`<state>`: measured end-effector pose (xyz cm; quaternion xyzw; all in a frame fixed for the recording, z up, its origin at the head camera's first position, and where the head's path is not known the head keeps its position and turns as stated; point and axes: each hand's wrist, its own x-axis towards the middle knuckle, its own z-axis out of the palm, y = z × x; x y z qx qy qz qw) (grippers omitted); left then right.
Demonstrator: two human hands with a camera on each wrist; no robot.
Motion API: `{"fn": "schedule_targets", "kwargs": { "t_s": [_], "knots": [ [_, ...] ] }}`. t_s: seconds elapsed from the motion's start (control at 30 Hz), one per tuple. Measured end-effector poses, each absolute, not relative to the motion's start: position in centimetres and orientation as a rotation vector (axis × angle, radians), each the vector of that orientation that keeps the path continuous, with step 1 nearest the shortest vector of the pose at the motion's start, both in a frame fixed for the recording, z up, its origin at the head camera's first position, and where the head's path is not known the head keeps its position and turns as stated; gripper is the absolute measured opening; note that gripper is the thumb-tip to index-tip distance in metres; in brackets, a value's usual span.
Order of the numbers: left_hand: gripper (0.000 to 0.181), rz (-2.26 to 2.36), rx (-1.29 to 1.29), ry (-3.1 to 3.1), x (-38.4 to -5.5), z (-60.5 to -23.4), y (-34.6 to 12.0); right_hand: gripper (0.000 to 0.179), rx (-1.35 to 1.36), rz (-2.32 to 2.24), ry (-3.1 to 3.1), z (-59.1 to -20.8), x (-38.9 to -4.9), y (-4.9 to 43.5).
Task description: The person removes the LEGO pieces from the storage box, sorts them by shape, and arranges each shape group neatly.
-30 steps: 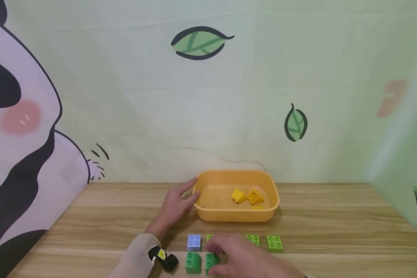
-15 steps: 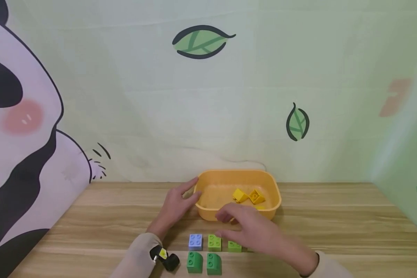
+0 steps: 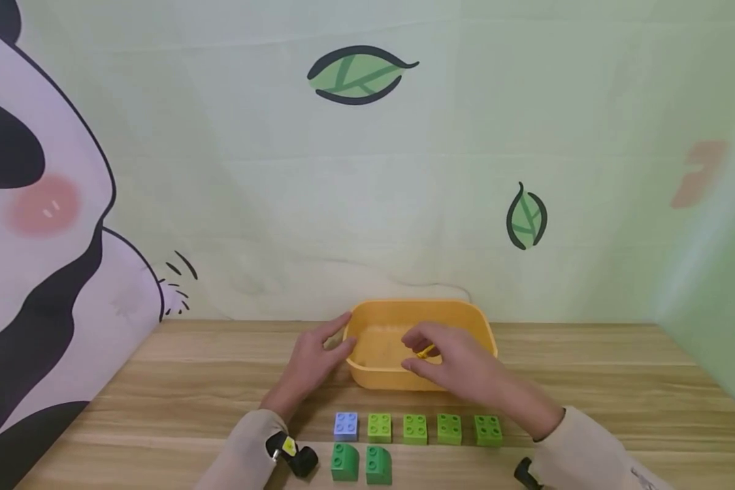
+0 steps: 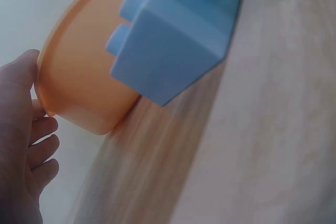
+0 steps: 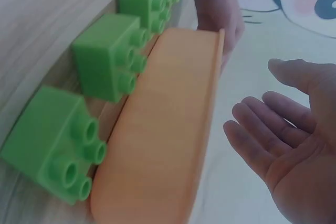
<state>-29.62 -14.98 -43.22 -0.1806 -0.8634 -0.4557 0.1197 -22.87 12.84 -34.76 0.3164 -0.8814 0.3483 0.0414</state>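
Note:
My left hand [image 3: 309, 357] holds the left rim of an orange plastic bin [image 3: 398, 379], with the thumb over the edge. In the left wrist view its other fingers [image 4: 44, 150] are loosely curled by the bin's end. Over the bin's front rim reaches my right hand [image 3: 456, 361], thumb and fingers apart with nothing between them in the right wrist view. A bit of a yellow building brick [image 3: 427, 351] shows behind its fingers; the bin's other contents are hidden by this hand.
In front of the bin runs a row with one blue brick [image 3: 346, 427] and several light green bricks [image 3: 414, 429]. Nearer me stand two dark green curved bricks [image 3: 344, 462] [image 3: 378, 465]. A printed cloth wall [image 3: 251, 204] rises behind the wooden table [image 3: 588, 381].
My right hand has left the second dark green brick and moved forward over the bin, covering the yellow bricks. The left hand has stayed at the rim.

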Motion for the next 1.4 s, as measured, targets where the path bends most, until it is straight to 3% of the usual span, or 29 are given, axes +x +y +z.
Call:
{"fn": "schedule_targets", "kwargs": {
  "t_s": [1.4],
  "knots": [
    [0.055,-1.329,-0.546,-2.508,-29.7,-43.4,-15.1,0.033,0.812,0.759,-2.849,-36.2,-28.0,13.4]
  ]
}}
